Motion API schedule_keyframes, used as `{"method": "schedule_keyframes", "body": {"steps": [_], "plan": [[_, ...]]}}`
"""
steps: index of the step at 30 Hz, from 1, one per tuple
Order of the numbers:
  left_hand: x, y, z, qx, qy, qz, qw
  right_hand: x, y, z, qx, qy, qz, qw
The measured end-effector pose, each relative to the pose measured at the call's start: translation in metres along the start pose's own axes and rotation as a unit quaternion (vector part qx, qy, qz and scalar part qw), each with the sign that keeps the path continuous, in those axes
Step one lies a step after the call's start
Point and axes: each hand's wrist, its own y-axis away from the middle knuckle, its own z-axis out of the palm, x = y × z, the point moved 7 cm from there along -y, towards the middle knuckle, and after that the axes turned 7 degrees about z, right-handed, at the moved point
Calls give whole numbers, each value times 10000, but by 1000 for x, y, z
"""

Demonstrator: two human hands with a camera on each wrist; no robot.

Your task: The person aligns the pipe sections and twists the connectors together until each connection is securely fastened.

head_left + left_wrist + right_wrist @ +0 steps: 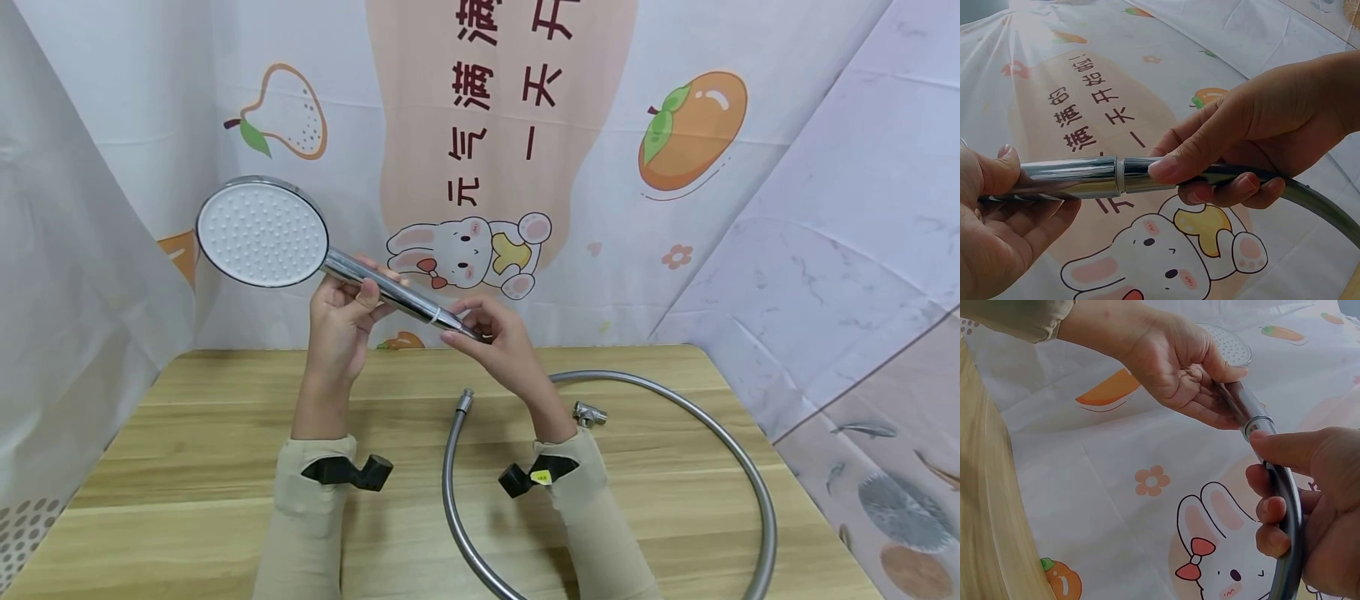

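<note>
Above the bench [187, 467], shower head [262, 235] and hose [750, 475] are gripped by curled left hand [339, 321] and curled right hand [501, 342] respectively, and their joint [436, 317] could be skewed by tilting.

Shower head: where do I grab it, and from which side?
Probably by its handle, from the person's side, thumb and fingers on opposite sides, as the left hand holds it. It is slim and round, while the spray face is broad. The right hand grips the hose at the handle's lower end.
</note>
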Motion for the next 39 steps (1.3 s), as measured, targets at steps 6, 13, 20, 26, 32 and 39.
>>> {"method": "schedule_keyframes", "body": {"steps": [6,13,20,26,32,39], "plan": [[0,0,0,-15,-10,17,10000,2,0,-1,-74,-179,72,9998],[1,0,1,-35,-2,7,10000,7,0,-2,-242,-717,379,9964],[0,0,2,-63,-8,21,10000,7,1,-2,-322,-744,591,9950],[0,0,1,-82,-36,38,10000,6,1,-1,-452,-947,608,9926],[0,0,0,-95,47,84,9999,2,0,1,-725,-917,128,9931],[2,0,1,-73,98,112,9999,-2,0,-1,-847,-1042,-34,9909]]}}
